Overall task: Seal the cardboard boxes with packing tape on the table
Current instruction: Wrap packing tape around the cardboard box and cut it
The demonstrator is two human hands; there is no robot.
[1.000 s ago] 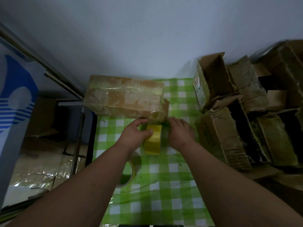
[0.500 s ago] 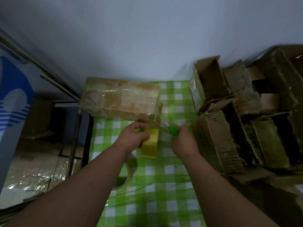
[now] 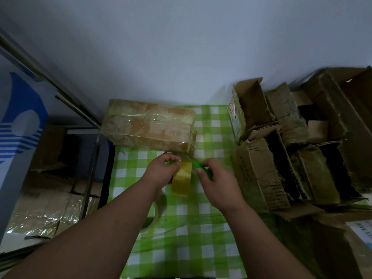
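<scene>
Since a second ago, a green cutter [image 3: 203, 170] has been brought up in the right hand [image 3: 218, 184], pinched in curled fingers, toward the tape stretched from the box corner. The yellow tape roll [image 3: 181, 181] is gripped on edge by the left hand [image 3: 161, 172], just before the wrapped cardboard box [image 3: 149, 125] at the far side of the desk [image 3: 181, 238]. The roll is judged light and stiff, best held through its core; the film is thin and clingy. Open boxes [image 3: 261, 158] stand on the right; their contents cannot be told.
</scene>
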